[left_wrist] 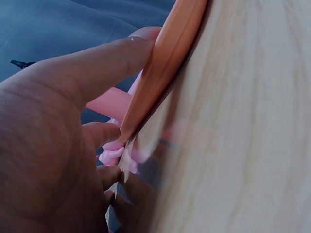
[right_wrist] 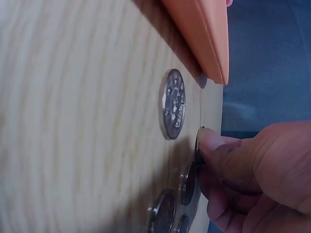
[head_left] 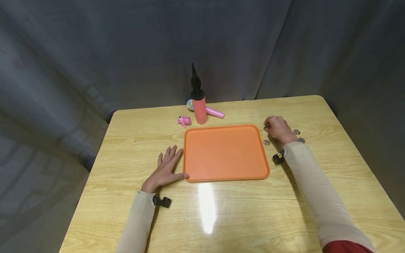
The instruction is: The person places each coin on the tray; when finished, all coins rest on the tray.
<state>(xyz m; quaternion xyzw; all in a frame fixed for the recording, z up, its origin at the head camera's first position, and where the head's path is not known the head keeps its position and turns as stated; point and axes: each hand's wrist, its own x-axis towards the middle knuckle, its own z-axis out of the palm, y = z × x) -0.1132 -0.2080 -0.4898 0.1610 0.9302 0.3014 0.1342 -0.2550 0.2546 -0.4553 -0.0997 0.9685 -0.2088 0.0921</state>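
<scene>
In the head view, my left hand (head_left: 165,170) is spread beside an orange tray (head_left: 226,153), its thumb touching the front left corner. The left wrist view shows that thumb against the tray's rim (left_wrist: 170,60). Right of the tray, my right hand (head_left: 278,128) is bent down at the table. In the right wrist view its thumb and fingers pinch the edge of a silver coin (right_wrist: 198,148). Another coin (right_wrist: 174,104) lies between that hand and the tray, and several more, including one coin (head_left: 296,131), lie around the hand.
Behind the tray stands a red hand pump (head_left: 200,110) with a black nozzle. A pink-handled toy (head_left: 215,112) lies behind the pump, and a small pink figurine (head_left: 184,121) sits to its left. Grey curtains (head_left: 142,52) hang beyond the wooden table (head_left: 136,133).
</scene>
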